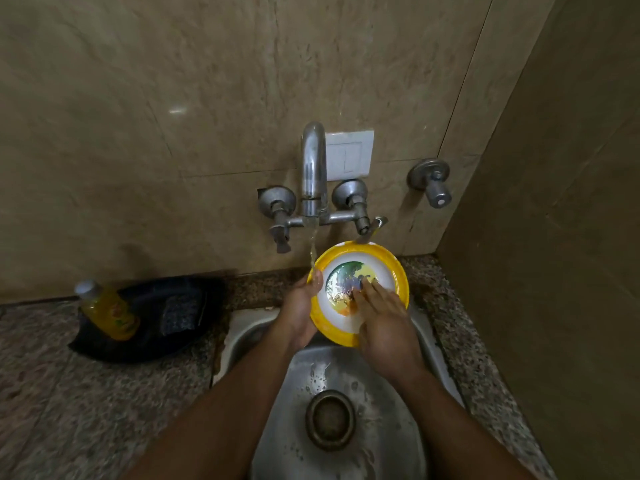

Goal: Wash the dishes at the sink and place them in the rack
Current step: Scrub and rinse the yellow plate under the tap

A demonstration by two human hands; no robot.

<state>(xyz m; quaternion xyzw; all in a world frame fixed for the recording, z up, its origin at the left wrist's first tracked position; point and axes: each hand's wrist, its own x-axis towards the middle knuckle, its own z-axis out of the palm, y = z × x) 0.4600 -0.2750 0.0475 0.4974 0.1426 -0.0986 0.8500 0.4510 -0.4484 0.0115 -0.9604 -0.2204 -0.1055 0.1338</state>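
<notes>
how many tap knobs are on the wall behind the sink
3. One knob left of the spout, one right of it on the same mixer, and a separate one further right on the wall. None looks hidden.

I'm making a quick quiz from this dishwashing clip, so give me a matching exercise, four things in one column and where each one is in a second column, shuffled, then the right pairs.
Things:
1. plate
2. yellow bottle
3. drain
4. white switch plate

Places:
A. on the wall behind the tap
B. at the bottom of the sink
C. lying on the dark tray on the counter, left of the sink
D. held over the sink, left hand gripping its rim, right hand fingers on its face

Pairs: 1-D, 2-C, 3-B, 4-A
</notes>
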